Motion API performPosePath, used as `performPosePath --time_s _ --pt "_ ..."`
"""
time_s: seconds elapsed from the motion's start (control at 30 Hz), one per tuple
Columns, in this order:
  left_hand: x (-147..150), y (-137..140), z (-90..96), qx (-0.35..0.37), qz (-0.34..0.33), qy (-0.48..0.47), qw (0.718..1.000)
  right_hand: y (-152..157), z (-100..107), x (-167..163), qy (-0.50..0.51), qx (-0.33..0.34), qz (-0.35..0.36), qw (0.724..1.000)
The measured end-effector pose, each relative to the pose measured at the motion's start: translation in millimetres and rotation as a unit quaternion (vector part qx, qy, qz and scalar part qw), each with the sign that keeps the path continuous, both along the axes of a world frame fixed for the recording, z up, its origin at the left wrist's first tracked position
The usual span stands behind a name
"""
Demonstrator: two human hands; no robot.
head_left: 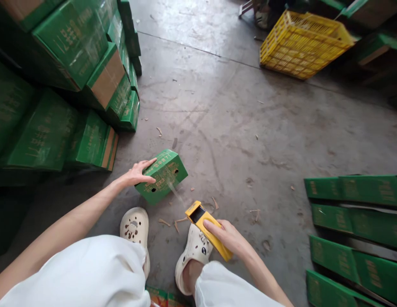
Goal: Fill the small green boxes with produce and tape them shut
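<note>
A small green cardboard box with gold print and two round holes stands tilted above the floor in front of my shoes. My left hand grips its left end, thumb on the near side and fingers over the top. In my right hand is a yellow tape dispenser, thumb on its upper face. A strip of clear tape stretches from the near side of the box toward the dispenser's head. The roll inside is hidden.
Stacked green boxes rise along the left. A yellow plastic crate stands at the back right, beside a person's shoe. Rows of green flattened cartons are at the right. Cardboard scraps litter the concrete floor.
</note>
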State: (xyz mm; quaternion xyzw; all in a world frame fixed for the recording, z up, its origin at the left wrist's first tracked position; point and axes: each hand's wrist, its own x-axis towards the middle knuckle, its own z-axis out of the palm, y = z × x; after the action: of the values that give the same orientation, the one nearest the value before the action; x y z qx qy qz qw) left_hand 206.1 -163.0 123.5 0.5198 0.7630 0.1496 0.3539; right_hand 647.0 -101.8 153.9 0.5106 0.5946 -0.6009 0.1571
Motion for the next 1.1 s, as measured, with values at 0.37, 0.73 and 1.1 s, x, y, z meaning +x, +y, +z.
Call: performPosePath --time_s 0.37,0.73,1.1 --pt "-33.3 4.4 5.0 0.069 0.085 -0.077 0.991 48.1 -35.8 -125.1 -0.038 0.066 0.093 0.993" --pt "47.9 14.4 13.7 -0.076 -0.033 0.305 0.949 41.9 -28.9 -150.6 -0.047 0.077 0.083 0.992" --pt "90.3 -13.9 18.0 -0.149 0.017 0.011 0.989 30.9 26.7 -44.0 -0.047 0.019 0.06 0.997"
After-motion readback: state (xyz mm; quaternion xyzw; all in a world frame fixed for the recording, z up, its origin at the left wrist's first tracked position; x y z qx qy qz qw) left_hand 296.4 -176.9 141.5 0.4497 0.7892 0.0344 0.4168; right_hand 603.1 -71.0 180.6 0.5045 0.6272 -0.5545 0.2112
